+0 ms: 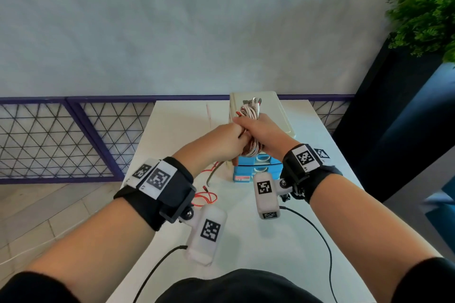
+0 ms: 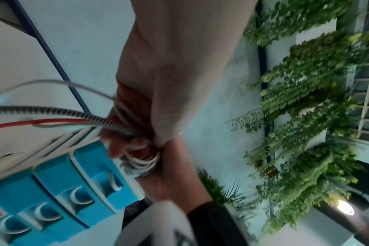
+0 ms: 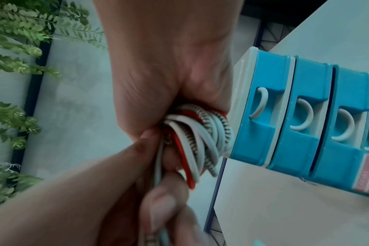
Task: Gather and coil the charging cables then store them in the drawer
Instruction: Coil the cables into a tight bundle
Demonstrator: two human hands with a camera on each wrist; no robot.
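Note:
A coil of white, red and black-and-white braided charging cables [image 1: 251, 112] is held above the blue drawer unit [image 1: 261, 169]. My right hand [image 1: 261, 130] grips the coil [image 3: 197, 138] in its fist. My left hand [image 1: 222, 141] meets it from the left and pinches the trailing strands [image 2: 53, 111]. Red tails [image 1: 206, 198] and braided tails [image 1: 216, 169] hang down to the white table [image 1: 172, 130]. The drawers [image 3: 305, 119] of the unit look closed, with white ring handles.
The drawer unit's white top [image 1: 279, 110] lies just behind my hands. A purple mesh railing [image 1: 73, 135] borders the table's far and left sides. A dark planter with green foliage [image 1: 423, 15] stands at the right. Black wrist-camera leads [image 1: 317, 231] trail over the near table.

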